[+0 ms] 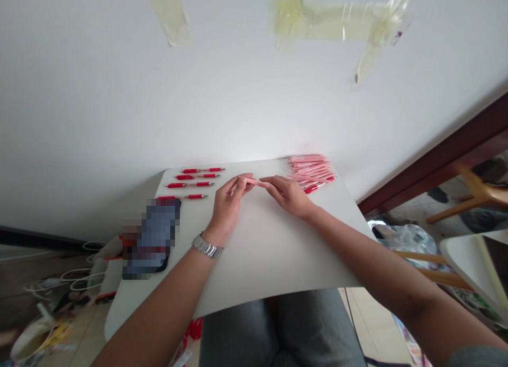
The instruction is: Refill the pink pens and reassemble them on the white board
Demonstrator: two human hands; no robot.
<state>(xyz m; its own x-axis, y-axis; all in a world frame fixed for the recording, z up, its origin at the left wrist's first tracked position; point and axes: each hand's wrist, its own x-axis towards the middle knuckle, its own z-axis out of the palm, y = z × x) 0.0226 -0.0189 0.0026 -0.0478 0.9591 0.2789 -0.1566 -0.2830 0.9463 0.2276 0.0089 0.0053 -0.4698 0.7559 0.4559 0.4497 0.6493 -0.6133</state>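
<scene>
A slim pink stick (254, 182), pen-like in shape, is held level between my two hands over the white table (257, 240). My left hand (234, 191), with a metal watch at the wrist, pinches its left end. At the other end, the fingers of my right hand (288, 193) are closed on it. To the right lies a pile of similar pink sticks (309, 167), with a red pen (315, 188) at its near edge. Several red pens (190, 185) lie in a spaced column on the left. Fingers hide both ends of the held stick.
A phone (153, 237), blurred out by pixels, lies at the table's left edge. The white wall (238, 92) rises behind the table. Cables (79, 280) and a bin (34, 340) are on the floor at left. A wooden chair (476, 192) stands at far right.
</scene>
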